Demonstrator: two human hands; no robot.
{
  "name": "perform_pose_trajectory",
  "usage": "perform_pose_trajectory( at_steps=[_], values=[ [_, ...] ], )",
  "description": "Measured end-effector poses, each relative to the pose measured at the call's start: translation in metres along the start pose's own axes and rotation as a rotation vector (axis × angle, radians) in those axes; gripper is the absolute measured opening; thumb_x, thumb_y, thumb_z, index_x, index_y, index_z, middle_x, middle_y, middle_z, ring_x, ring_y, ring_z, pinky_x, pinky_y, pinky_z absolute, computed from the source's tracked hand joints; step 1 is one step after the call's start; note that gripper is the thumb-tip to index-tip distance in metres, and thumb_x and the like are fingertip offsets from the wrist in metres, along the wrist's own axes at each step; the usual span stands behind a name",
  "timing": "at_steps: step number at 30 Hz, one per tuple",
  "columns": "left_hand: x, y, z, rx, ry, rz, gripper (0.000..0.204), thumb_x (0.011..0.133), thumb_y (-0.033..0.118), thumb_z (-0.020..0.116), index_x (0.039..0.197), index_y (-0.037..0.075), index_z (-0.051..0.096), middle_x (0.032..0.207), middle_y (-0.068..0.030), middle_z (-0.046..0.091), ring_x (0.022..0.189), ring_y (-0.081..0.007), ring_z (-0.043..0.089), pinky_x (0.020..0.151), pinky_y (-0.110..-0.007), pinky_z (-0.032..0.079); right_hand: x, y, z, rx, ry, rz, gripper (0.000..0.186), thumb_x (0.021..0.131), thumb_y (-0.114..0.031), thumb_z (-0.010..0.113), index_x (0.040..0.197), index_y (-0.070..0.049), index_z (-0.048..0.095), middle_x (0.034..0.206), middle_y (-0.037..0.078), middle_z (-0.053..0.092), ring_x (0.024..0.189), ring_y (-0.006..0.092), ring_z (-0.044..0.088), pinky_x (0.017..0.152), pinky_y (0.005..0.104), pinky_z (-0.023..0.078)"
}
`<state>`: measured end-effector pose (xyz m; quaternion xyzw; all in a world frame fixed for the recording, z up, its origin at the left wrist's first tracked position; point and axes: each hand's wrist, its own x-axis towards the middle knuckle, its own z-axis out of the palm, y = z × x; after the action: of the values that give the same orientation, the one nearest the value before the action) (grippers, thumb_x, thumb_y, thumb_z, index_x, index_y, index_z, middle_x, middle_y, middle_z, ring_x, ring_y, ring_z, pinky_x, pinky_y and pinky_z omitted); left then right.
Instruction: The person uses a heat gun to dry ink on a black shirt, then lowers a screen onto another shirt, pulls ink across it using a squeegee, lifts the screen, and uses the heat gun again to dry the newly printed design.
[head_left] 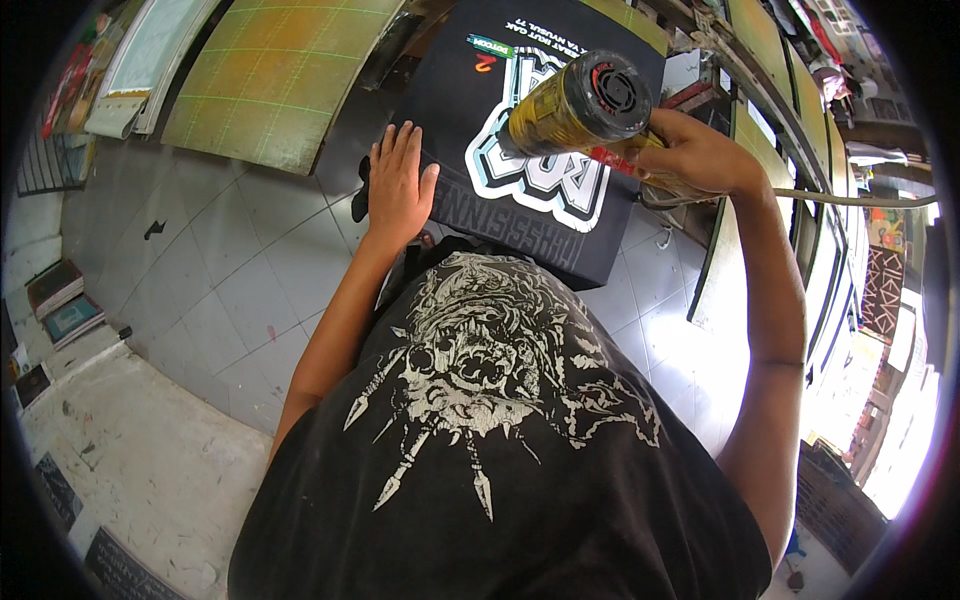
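Note:
A black fabric [445,140] with a white, grey and pale-blue print lies stretched over a board in front of me, with small coloured marks near its top. My right hand [685,155] grips the handle of a yellow-and-black heat gun [545,120], tilted over the print with its nozzle low at the print's left part; how close it is to the surface I cannot tell. My left hand [400,180] rests flat, fingers extended, on the fabric's left edge, holding nothing.
Green-gridded boards [250,80] stand at upper left and along the right. A cord [820,197] runs rightward from the heat gun. Grey tiled floor [240,300] shows around the board. A pale ledge [140,440] with stacked books [65,305] is at lower left.

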<state>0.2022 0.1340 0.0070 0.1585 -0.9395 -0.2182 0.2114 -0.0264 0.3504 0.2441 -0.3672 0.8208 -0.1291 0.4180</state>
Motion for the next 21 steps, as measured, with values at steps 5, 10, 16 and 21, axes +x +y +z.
perform_pose_trajectory(
  at_steps=[5, 10, 16, 21],
  values=[
    [-0.003, -0.001, -0.001, -0.039, 0.010, 0.000, 0.050, 0.092, 0.026, 0.049, 0.132, -0.003, 0.042, 0.138, -0.0223, 0.042, 0.132, -0.0406, 0.032, 0.108, -0.054, 0.024, -0.003, 0.002, 0.004, -0.018, 0.032, -0.051, 0.047, 0.083, -0.024, 0.058, 0.126, -0.005, 0.052, 0.100, 0.012, 0.062, 0.088, 0.0182, 0.059, 0.081, 0.0308, 0.046],
    [-0.004, -0.002, 0.000, -0.061, 0.010, 0.002, 0.049, 0.093, 0.025, 0.048, 0.133, -0.003, 0.041, 0.138, -0.0220, 0.041, 0.133, -0.0402, 0.032, 0.108, -0.053, 0.023, -0.006, 0.018, 0.000, 0.063, -0.004, -0.057, 0.047, 0.084, -0.026, 0.060, 0.125, -0.005, 0.052, 0.100, 0.011, 0.062, 0.088, 0.0178, 0.059, 0.081, 0.0307, 0.047],
    [-0.005, -0.002, -0.002, -0.084, 0.000, -0.005, 0.049, 0.093, 0.025, 0.048, 0.133, -0.003, 0.041, 0.139, -0.0217, 0.041, 0.133, -0.0398, 0.032, 0.109, -0.052, 0.023, -0.007, 0.006, 0.006, 0.005, 0.077, -0.057, 0.047, 0.085, -0.028, 0.059, 0.125, -0.005, 0.052, 0.105, 0.012, 0.063, 0.091, 0.0185, 0.059, 0.084, 0.0312, 0.046],
    [-0.004, -0.003, -0.001, -0.086, 0.004, -0.004, 0.049, 0.093, 0.025, 0.048, 0.133, -0.003, 0.041, 0.139, -0.0210, 0.041, 0.133, -0.0392, 0.032, 0.109, -0.051, 0.023, -0.007, 0.009, 0.005, -0.008, 0.099, -0.065, 0.051, 0.084, -0.029, 0.059, 0.127, -0.004, 0.051, 0.113, 0.015, 0.062, 0.097, 0.0201, 0.058, 0.088, 0.0319, 0.045]
  ],
)
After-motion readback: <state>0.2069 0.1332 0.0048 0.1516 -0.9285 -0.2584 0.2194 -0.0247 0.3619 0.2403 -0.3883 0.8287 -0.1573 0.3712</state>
